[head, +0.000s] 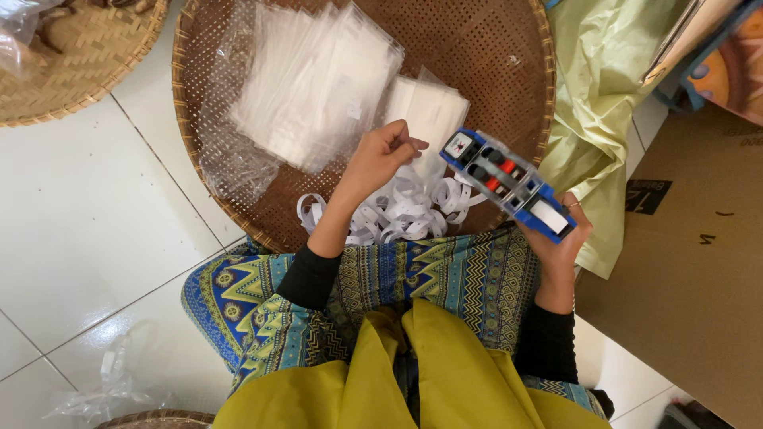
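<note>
A blue label gun [509,184] is gripped in the right hand [563,238], held above the near right rim of a round woven tray [509,48], its nose pointing up and left toward the tray's middle. The left hand [380,157] is raised over the near part of the tray with its fingers curled together at the tips; whether a small label or strip is pinched there cannot be told. Below that hand, along the tray's near edge, a heap of curled white paper strips [405,210] is piled. Clear plastic packets [314,83] are stacked toward the tray's far left side, with one more white packet [429,111] lying just beside them near the centre. A pale green cloth [592,103] is draped off the tray's right rim, and a cardboard sheet [691,262] lies on the floor to the right. As a judgement, the loose strips could be caught under the gun's nose or dragged off the near edge by a sleeve, since they lie directly between the two hands; the slippery packets could also slide from their stack if nudged.
</note>
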Demonstrator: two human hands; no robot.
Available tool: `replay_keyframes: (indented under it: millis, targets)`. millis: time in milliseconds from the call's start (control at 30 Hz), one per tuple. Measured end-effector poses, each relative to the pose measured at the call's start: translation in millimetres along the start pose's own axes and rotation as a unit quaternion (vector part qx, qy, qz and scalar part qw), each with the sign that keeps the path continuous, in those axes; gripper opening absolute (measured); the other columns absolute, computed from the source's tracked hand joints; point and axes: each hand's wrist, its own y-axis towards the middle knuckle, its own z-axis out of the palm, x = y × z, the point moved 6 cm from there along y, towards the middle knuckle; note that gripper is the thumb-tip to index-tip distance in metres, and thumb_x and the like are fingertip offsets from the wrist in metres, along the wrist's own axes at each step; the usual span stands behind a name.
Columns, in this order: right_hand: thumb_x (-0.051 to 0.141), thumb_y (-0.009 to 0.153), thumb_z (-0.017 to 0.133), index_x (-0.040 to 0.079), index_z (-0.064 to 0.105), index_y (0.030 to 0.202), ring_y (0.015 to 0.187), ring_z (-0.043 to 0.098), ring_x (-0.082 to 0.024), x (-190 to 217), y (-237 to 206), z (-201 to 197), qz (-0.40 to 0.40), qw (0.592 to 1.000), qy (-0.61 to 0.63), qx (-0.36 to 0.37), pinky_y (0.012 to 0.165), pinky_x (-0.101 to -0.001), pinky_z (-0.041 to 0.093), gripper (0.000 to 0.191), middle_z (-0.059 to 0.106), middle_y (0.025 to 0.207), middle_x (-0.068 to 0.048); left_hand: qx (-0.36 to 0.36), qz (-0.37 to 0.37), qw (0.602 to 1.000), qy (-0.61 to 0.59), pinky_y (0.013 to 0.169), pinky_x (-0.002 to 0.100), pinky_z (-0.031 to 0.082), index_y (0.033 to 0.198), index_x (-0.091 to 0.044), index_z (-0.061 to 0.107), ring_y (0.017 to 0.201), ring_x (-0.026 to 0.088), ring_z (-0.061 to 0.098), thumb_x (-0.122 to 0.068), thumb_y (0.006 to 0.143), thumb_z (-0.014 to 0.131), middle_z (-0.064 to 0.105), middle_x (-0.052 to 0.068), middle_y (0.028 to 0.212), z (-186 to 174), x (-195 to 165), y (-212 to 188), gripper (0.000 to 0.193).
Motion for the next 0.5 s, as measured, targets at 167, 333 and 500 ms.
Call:
replay_keyframes:
  millis: [167, 333, 500]
  targets:
    - [0.023, 0.079, 0.098, 0.000, 0.071, 0.107, 0.085, 0.071, -0.014, -2, -1, 5, -0.017, 1.000, 0.012, 0.003, 0.083, -0.0298, 0.057, 0.044, 0.075, 0.096, -0.008, -0.004, -0.006, 0.998, -0.057, 0.074, 0.026, 0.059, 0.082, 0.000, 0.048, 0.091, 0.010, 0.072, -0.004, 0.096, 0.057, 0.079, 0.017, 0.107, 3, 2, 1, 0.017]
    - [0.024, 0.079, 0.097, 0.002, 0.074, 0.110, 0.089, 0.073, -0.015, -18, -5, 12, 0.038, 0.998, 0.050, 0.018, 0.087, -0.0303, 0.059, 0.044, 0.077, 0.100, -0.007, 0.013, -0.013, 0.994, -0.108, 0.078, 0.028, 0.062, 0.081, -0.003, 0.047, 0.096, 0.015, 0.075, -0.003, 0.097, 0.057, 0.077, 0.018, 0.110, 8, 7, 2, 0.019]
    - [0.017, 0.075, 0.096, 0.001, 0.072, 0.110, 0.088, 0.073, -0.017, -25, -9, 15, -0.013, 0.999, 0.006, 0.042, 0.086, -0.0304, 0.058, 0.046, 0.076, 0.098, -0.008, 0.028, -0.006, 0.990, -0.140, 0.079, 0.030, 0.064, 0.081, -0.003, 0.046, 0.098, 0.018, 0.075, -0.002, 0.098, 0.056, 0.076, 0.021, 0.110, 10, 10, 3, 0.020]
